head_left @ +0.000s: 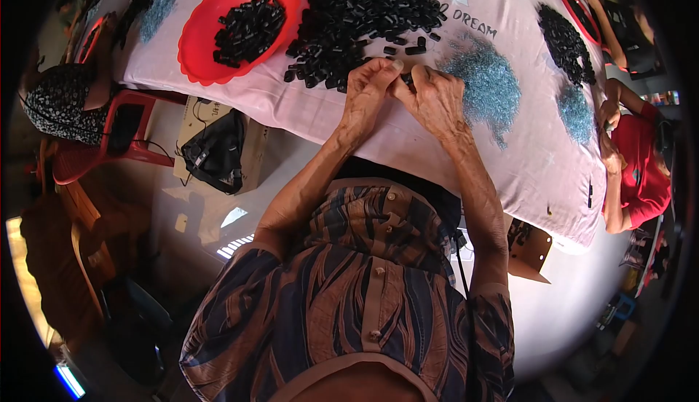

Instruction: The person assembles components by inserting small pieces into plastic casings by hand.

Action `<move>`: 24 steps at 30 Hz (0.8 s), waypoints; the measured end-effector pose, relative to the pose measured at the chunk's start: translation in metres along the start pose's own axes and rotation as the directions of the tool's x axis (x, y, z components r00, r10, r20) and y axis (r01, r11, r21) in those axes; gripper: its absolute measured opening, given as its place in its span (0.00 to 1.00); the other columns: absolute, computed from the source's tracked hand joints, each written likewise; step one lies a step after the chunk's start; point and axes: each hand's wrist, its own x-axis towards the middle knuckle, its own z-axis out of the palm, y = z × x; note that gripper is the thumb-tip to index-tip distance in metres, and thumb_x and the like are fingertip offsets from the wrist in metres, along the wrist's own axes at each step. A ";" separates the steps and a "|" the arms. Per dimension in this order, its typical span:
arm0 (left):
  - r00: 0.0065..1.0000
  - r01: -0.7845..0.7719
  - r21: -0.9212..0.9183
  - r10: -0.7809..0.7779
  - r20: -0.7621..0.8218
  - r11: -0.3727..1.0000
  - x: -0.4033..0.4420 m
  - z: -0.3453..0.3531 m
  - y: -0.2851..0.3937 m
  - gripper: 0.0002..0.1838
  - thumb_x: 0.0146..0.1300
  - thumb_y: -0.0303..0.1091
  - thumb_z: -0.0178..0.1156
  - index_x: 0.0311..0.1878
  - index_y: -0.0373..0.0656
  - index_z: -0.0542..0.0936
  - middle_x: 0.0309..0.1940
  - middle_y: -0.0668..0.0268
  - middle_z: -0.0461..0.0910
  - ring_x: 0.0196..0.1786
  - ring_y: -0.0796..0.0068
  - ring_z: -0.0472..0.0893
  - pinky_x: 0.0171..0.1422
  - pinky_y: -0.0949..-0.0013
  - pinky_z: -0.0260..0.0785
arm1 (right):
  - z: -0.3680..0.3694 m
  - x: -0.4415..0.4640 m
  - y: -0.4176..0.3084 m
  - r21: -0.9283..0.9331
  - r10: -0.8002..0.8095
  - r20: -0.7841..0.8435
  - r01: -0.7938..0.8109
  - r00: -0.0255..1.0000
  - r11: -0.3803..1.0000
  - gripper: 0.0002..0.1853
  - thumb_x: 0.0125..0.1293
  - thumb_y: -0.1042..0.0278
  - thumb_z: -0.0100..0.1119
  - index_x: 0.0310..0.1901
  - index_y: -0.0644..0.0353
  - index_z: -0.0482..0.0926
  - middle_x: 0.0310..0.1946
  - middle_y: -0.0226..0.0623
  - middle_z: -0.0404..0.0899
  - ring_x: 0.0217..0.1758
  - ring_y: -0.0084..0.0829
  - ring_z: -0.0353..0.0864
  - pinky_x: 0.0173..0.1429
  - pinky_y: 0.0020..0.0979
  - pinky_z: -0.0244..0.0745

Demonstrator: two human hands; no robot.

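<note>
My left hand (368, 87) and my right hand (437, 100) meet over the near edge of the cloth-covered table, thumbs and fingertips pinched close together. Whatever is between the fingers is too small and covered to make out; a dark bit shows beside the right fingertips. Just beyond my hands spreads a large heap of short black plastic tube-like pieces (368, 9). A few loose black pieces (416, 50) lie at its right edge. To the right of my right hand is a pile of tiny, shiny blue-grey metal parts (484, 89), too fine to identify.
A red scalloped plastic basin (200, 45) holds more black pieces, left of the heap. A pink printed cloth (524, 176) covers the table. At the right sits a person in a red shirt (644, 169) by similar piles. A red chair (131, 136) and black bag (218, 154) stand left.
</note>
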 end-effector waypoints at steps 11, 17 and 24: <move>1.000 0.009 -0.012 -0.009 0.005 1.000 -0.001 0.001 0.002 0.10 0.66 0.34 0.59 0.32 0.38 0.80 0.22 0.73 0.77 0.26 0.86 0.71 0.33 0.80 0.64 | 0.002 0.000 0.002 -0.004 -0.021 -0.005 0.021 1.000 1.000 0.16 0.54 0.58 0.65 0.21 0.59 0.72 0.14 0.39 0.74 0.16 0.38 0.77 0.19 0.36 0.70; 1.000 0.005 -0.006 -0.005 0.014 1.000 -0.002 0.001 0.003 0.10 0.66 0.34 0.59 0.33 0.37 0.81 0.23 0.72 0.77 0.26 0.86 0.72 0.34 0.81 0.64 | 0.003 -0.001 0.003 0.008 -0.027 -0.016 0.027 1.000 1.000 0.15 0.54 0.58 0.65 0.22 0.59 0.73 0.14 0.39 0.75 0.16 0.38 0.78 0.19 0.37 0.70; 1.000 0.018 0.106 -0.016 -0.014 0.994 -0.004 0.002 0.008 0.06 0.64 0.30 0.59 0.34 0.38 0.80 0.27 0.71 0.80 0.29 0.85 0.75 0.36 0.81 0.65 | 0.003 0.000 0.003 0.020 -0.034 -0.027 0.035 0.999 0.999 0.14 0.49 0.60 0.66 0.22 0.57 0.71 0.15 0.35 0.75 0.17 0.37 0.78 0.20 0.36 0.72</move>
